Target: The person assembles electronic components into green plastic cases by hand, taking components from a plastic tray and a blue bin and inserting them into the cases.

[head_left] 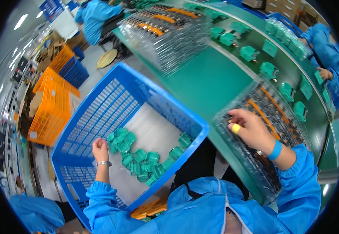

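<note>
My left hand [100,150] is inside a blue plastic basket [197,124], its fingers loosely bent and slightly apart, with no object visible in them. Just beside it, green plastic housings [121,141] lie heaped on the basket's pale liner [153,121]. My right hand [251,130], with a yellow band on one finger, is over a clear plastic tray [220,117] filled with rows of small black parts [255,97] and orange strips. Its thumb and forefinger are curled toward each other; whatever is between them is too small to make out.
A stack of similar clear trays [173,48] stands on the green worktop [204,78]. Green housings [269,70] are spread along a conveyor on the right. Orange crates [52,113] stand left of the basket. Co-workers in blue [95,19] sit or stand around the line.
</note>
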Motion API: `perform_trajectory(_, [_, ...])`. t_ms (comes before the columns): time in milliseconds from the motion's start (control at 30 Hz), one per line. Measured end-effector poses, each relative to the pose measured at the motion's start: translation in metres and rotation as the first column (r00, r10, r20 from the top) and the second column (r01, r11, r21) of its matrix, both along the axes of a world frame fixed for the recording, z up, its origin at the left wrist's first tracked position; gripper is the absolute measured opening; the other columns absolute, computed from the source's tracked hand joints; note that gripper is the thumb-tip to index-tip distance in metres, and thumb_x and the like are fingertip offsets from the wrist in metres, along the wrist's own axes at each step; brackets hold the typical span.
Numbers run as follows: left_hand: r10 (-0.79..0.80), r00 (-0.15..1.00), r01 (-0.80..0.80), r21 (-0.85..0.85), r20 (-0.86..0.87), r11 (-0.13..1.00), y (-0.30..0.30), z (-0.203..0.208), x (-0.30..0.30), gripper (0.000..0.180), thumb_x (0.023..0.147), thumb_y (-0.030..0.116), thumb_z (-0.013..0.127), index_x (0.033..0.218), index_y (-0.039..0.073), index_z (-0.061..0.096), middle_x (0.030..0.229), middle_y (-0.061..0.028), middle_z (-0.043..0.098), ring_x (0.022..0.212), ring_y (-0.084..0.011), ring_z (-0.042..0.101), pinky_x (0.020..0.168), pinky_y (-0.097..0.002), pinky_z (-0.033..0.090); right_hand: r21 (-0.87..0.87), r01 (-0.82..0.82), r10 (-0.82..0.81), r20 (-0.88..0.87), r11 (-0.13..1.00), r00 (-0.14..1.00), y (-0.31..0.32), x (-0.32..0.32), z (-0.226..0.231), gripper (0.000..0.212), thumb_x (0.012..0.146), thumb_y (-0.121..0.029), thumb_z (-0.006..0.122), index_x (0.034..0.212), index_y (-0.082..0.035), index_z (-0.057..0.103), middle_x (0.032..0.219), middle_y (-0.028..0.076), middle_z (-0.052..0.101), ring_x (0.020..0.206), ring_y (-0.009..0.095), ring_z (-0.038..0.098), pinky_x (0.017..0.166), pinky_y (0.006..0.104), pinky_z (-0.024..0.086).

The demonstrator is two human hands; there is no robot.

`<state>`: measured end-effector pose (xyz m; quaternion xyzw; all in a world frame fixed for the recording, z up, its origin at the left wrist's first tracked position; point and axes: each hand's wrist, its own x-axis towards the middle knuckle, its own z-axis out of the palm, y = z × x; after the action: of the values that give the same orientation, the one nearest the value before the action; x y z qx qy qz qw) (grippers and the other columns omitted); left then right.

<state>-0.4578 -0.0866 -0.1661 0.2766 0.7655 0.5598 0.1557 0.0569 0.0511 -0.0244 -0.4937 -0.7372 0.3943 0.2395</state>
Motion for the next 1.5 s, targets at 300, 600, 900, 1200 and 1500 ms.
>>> perform_trajectory(300, [-0.53, 0.827, 0.313, -0.631, -0.186, 0.71, -0.041, -0.108, 0.015, 0.031, 0.073, 0.01, 0.061, 0.104, 0.009, 0.06, 0.094, -0.0131, 0.063, 0.084, -0.0264, 0.062, 0.075, -0.0356, 0.05, -0.211, 0.168, -0.18, -0.042, 0.963, 0.983, 0.012, -0.013, -0.005, 0.023, 0.075, -0.002, 0.066, 0.096, -0.002, 0.059, 0.069, 0.002, 0.056, 0.061, 0.008, 0.052, 0.054, 0.0235, 0.043])
perform_trajectory(600, [-0.959, 0.227, 0.453, -0.854, -0.167, 0.256, 0.028, -0.166, 0.067, 0.041, 0.07, 0.008, 0.059, 0.111, 0.015, 0.057, 0.098, -0.0114, 0.059, 0.095, -0.0299, 0.056, 0.083, -0.0389, 0.046, 0.064, -0.049, 0.028, 0.292, 0.997, 0.956, 0.005, -0.021, 0.017, 0.031, 0.072, 0.003, 0.064, 0.101, -0.006, 0.058, 0.072, 0.006, 0.055, 0.064, 0.015, 0.055, 0.058, 0.0283, 0.045])
perform_trajectory(900, [-0.962, 0.035, 0.198, -0.941, -0.271, 0.273, 0.039, -0.183, 0.078, 0.016, 0.08, 0.013, 0.049, 0.092, 0.012, 0.06, 0.086, -0.0079, 0.06, 0.085, -0.0244, 0.059, 0.07, -0.0376, 0.049, 0.672, -0.502, 0.096, 0.544, 0.544, 0.833, 0.007, -0.011, -0.006, 0.036, 0.061, 0.003, 0.066, 0.096, -0.001, 0.059, 0.084, 0.01, 0.058, 0.071, 0.026, 0.058, 0.055, 0.0337, 0.049])
perform_trajectory(1200, [-0.483, 0.772, 0.188, -0.578, -0.413, 0.794, 0.022, -0.145, 0.047, 0.03, 0.076, 0.008, 0.054, 0.105, 0.001, 0.05, 0.094, -0.0172, 0.06, 0.081, -0.0323, 0.06, 0.071, -0.0386, 0.049, 0.006, 0.116, -0.105, -0.387, 0.993, 0.916, 0.007, 0.019, -0.015, 0.019, 0.089, -0.008, 0.049, 0.108, -0.002, 0.05, 0.098, 0.006, 0.054, 0.081, 0.011, 0.052, 0.064, 0.0208, 0.046])
perform_trajectory(1500, [-0.303, 0.542, 0.025, 0.346, 0.783, 0.938, 0.057, 0.05, 0.1, 0.038, 0.077, 0.002, 0.057, 0.112, -0.002, 0.043, 0.105, -0.016, 0.054, 0.09, -0.0276, 0.059, 0.078, -0.0414, 0.053, -0.479, 0.037, -0.425, -0.739, 0.877, 0.522, 0.003, 0.059, -0.008, 0.045, 0.089, -0.007, 0.049, 0.132, -0.005, 0.038, 0.109, 0.006, 0.052, 0.085, 0.009, 0.053, 0.071, 0.0184, 0.049])
